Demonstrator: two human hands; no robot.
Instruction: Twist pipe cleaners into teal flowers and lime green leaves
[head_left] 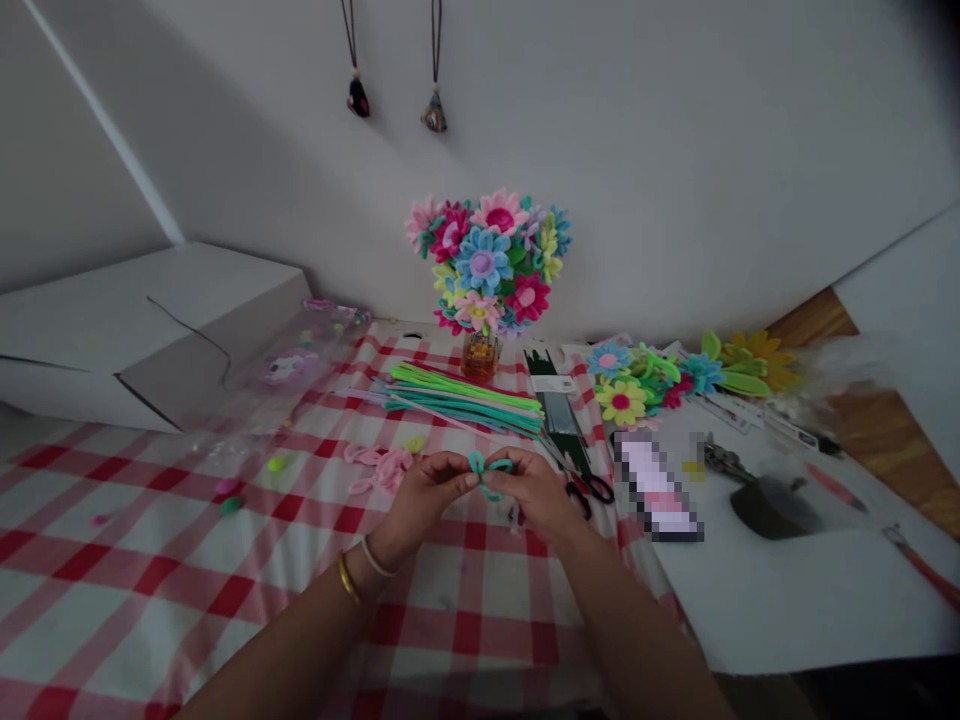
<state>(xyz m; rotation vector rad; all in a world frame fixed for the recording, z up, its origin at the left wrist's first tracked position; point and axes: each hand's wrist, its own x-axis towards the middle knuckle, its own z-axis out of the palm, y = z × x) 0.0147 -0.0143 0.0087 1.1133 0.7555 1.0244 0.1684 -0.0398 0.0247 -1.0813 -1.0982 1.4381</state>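
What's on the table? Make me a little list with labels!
Left hand: pinches teal fuzzy pipe cleaner, bent into loops
Right hand: pinches the same pipe cleaner
Behind hands: bundle of green and teal pipe cleaners
By wall: colourful pipe-cleaner flower bouquet in a jar
Right of hands: red-handled scissors
Cover: red-and-white checked tablecloth

I log by item.
- Teal pipe cleaner (pixel 486 468): fuzzy chenille pile, matt.
- Bundle of pipe cleaners (pixel 465 400), green and teal: same fuzzy pile.
- Flower bouquet (pixel 491 260): soft fuzzy pile, matt. Its jar (pixel 480 357) looks to me like clear, glossy glass.
- Checked cloth (pixel 150 540), red and white: woven fabric, matt.
- Bangle (pixel 347 578) on my left wrist: gold metal, shiny.
- Box (pixel 150 320): white cardboard, smooth, matt.
- Desk (pixel 787 610): white, smooth top.
- Scissors (pixel 592 490): red plastic handles.
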